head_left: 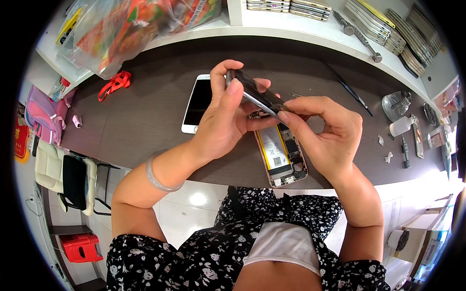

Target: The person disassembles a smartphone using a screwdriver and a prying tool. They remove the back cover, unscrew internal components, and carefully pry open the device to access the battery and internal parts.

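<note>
Raised above the table is a dark smartphone (256, 93) with a silver-grey edge, tilted with its lower end to the right. My left hand (217, 116) grips its upper end, thumb along the near edge and fingers behind it. At the lower right end, the thumb and forefinger of my right hand (330, 133) pinch the corner. Below them lies an opened phone body (297, 154), its battery (274, 145) and inner parts exposed; my hands cover its top. A white phone (198, 99) with a black screen rests behind my left hand, partly hidden by it.
Black tweezers (350, 89) lie at the back right. Nearby stand a glass bottle (395, 105) and a small white bottle (400, 126), with a screwdriver (405, 153) closer in. A red strap (115, 86) is at left. The shelf (272, 30) behind carries stacked phone parts and plastic bags.
</note>
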